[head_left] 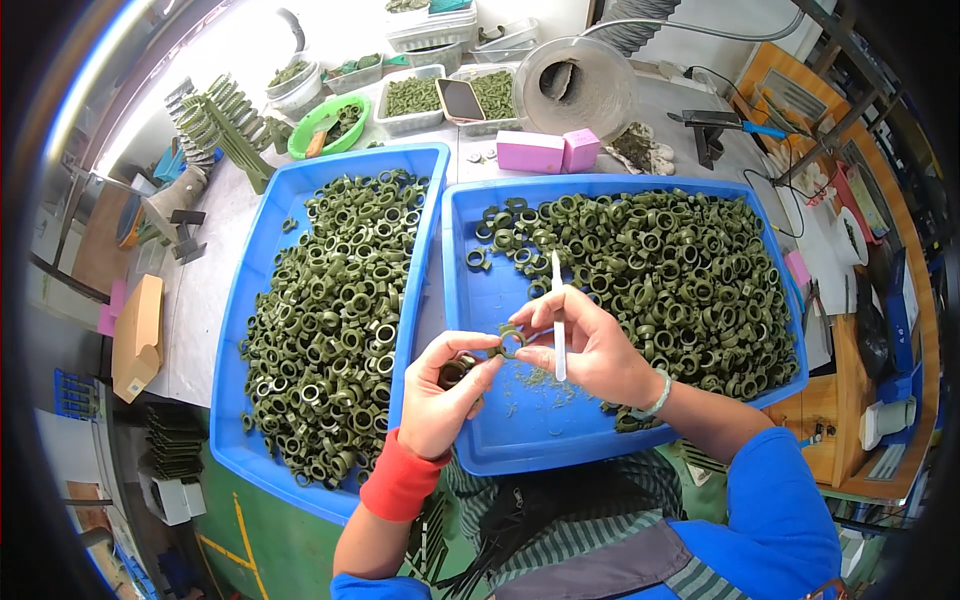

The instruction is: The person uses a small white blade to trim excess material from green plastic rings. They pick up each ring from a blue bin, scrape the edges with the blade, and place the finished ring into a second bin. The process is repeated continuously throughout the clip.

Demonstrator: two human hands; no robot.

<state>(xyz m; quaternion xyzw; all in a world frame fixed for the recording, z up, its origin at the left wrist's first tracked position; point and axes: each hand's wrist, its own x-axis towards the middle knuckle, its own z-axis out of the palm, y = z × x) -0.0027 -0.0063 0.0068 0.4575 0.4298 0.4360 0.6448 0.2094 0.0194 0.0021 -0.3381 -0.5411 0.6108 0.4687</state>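
Above the right blue tray, my left hand [438, 398] pinches a small dark-green ring [512, 341] between thumb and fingertips. Another green ring [453, 374] sits within its curled fingers. My right hand [602, 358] is closed on a slim white pen-like tool [560, 340], its tapered end pointing away from me; whether it carries a blade I cannot tell. The right thumb and fingertips meet the ring from the other side. Green shavings [545, 382] lie on the tray floor under my hands. A red band covers my left wrist.
The left blue tray [228, 400] and right blue tray [478, 462] hold heaps of green rings. Behind them are a pink box [530, 151], a phone [460, 100] on tubs of green pieces, a green basket [300, 138] and a wide clear cylinder [610, 85]. A clamp-like tool [708, 130] stands far right.
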